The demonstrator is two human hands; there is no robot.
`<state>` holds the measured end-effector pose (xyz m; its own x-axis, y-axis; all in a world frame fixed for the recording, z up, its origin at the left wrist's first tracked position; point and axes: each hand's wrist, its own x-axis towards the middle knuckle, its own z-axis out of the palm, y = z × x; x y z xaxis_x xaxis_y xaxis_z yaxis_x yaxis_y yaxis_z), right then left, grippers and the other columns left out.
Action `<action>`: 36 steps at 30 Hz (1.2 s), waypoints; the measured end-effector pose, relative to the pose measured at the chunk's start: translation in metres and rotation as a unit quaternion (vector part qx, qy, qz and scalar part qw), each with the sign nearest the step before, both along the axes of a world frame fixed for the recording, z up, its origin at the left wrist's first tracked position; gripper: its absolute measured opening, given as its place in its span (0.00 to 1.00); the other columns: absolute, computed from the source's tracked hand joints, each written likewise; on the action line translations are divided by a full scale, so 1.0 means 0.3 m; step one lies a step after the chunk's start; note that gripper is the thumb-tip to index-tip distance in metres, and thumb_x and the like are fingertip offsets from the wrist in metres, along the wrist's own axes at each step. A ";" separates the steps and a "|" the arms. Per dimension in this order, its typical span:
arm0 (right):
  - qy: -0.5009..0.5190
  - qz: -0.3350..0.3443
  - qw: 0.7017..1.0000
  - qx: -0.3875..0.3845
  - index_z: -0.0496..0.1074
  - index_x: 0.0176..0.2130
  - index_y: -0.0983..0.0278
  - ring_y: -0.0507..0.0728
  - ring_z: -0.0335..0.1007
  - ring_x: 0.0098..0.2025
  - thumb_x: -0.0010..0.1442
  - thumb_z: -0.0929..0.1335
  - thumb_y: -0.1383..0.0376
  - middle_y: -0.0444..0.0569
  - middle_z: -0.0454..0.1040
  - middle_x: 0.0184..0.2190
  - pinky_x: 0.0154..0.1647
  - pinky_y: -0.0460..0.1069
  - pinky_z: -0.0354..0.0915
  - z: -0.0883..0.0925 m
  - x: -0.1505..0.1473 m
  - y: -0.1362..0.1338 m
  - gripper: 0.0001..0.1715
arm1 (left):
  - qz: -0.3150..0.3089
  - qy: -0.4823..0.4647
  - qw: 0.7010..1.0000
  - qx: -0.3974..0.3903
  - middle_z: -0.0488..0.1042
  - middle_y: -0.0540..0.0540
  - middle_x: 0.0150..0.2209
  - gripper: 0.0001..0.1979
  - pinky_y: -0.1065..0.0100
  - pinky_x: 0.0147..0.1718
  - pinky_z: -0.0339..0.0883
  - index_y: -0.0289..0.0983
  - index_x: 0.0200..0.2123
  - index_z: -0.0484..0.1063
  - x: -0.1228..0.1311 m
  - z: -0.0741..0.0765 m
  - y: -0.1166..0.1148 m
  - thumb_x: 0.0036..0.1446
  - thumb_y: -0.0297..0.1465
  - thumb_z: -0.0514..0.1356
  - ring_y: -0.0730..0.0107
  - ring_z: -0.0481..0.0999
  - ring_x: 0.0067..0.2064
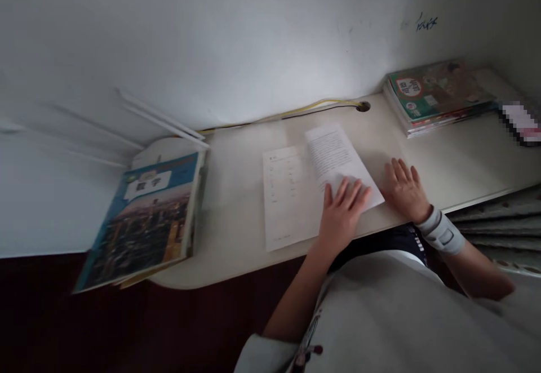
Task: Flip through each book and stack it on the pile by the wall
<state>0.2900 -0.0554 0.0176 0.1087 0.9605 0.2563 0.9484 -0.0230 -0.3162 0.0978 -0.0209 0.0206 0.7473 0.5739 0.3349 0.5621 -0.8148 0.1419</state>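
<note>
- The left hand [342, 212] lies flat on the white paper sheets [291, 192], fingers a bit apart. A flat hand holds paper still well.
- The right hand [403, 188], fingers apart, rests at 3 o'clock on the pale smooth desk [460, 159], just beside the paper, with a gray cloth wrist band [440, 231].

Dim light; soft glare on the white wall [270, 63]; edges warped, floor near black.

A white wall [211, 40] rises behind the cream bench [236, 204], with blue ink scribbles [426, 22] at one o'clock and a round cable grommet [362, 106] in the bench's back edge. Dark reddish floor [63, 316] shows at eight o'clock.
</note>
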 end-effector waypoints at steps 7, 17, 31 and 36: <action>-0.127 -0.008 0.991 -0.037 0.57 0.61 0.79 0.69 0.51 0.65 0.62 0.61 0.59 0.70 0.56 0.63 0.64 0.64 0.48 -0.094 0.028 -0.091 0.35 | -0.040 0.065 0.996 -0.050 0.67 0.40 0.59 0.20 0.36 0.60 0.48 0.39 0.57 0.66 0.060 -0.019 -0.008 0.63 0.25 0.49 0.51 0.62 0.62; -0.083 -0.020 0.995 -0.047 0.61 0.60 0.77 0.64 0.54 0.65 0.66 0.57 0.63 0.66 0.58 0.62 0.64 0.60 0.52 -0.073 0.030 -0.073 0.28 | -0.043 0.066 0.994 -0.077 0.66 0.41 0.60 0.22 0.37 0.60 0.47 0.40 0.58 0.65 0.050 -0.028 0.001 0.62 0.24 0.49 0.51 0.62 0.62; -0.016 -0.012 1.000 0.001 0.69 0.56 0.70 0.62 0.58 0.63 0.66 0.56 0.69 0.58 0.68 0.57 0.62 0.59 0.58 -0.085 0.055 -0.068 0.24 | -0.001 0.044 0.996 -0.076 0.67 0.38 0.59 0.20 0.34 0.58 0.49 0.40 0.56 0.68 0.080 -0.042 -0.002 0.62 0.24 0.48 0.46 0.63 0.62; 0.028 -0.015 0.999 0.010 0.69 0.56 0.67 0.61 0.58 0.63 0.66 0.55 0.68 0.57 0.69 0.57 0.62 0.60 0.59 -0.085 0.063 -0.069 0.24 | 0.084 0.010 0.994 -0.069 0.68 0.35 0.58 0.18 0.31 0.58 0.46 0.37 0.54 0.69 0.151 -0.028 -0.004 0.62 0.25 0.50 0.42 0.61 0.62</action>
<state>0.3089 -0.0760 -0.0078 0.1531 0.9509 0.2688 0.9279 -0.0447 -0.3701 0.1432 -0.0220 0.0123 0.6431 0.7305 0.2297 0.6924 -0.6829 0.2329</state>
